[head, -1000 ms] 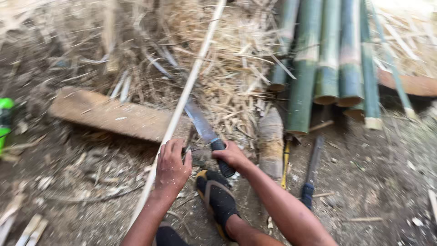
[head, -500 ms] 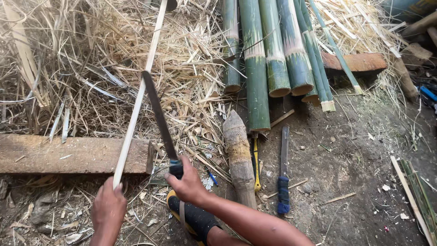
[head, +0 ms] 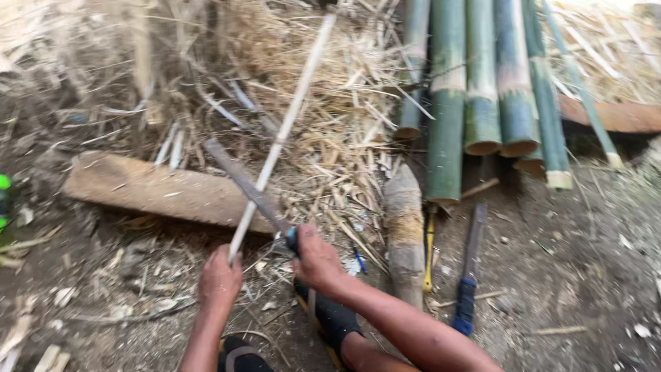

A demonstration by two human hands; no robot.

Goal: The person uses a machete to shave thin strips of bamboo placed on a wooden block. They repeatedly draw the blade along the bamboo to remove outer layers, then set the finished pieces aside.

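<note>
My left hand (head: 219,281) grips the near end of a long pale bamboo strip (head: 282,134) that slants up and away to the right. My right hand (head: 315,260) is closed on the dark handle of a long machete (head: 242,182), whose blade crosses the strip from the right, pointing up-left. Both hands sit close together low in the view. My sandalled foot (head: 330,320) rests on the ground just below the right hand.
A flat wooden plank (head: 155,191) lies on the dirt at left. Several green bamboo poles (head: 482,89) lie at upper right. A short log (head: 405,231), a blue-handled blade (head: 469,272) and a yellow tool (head: 429,248) lie to the right. Dry bamboo shavings (head: 323,89) pile up behind.
The machete blade has tilted lower and leftward across the strip. My left hand has come up and closer to the right hand. The view has swung back to the right.
</note>
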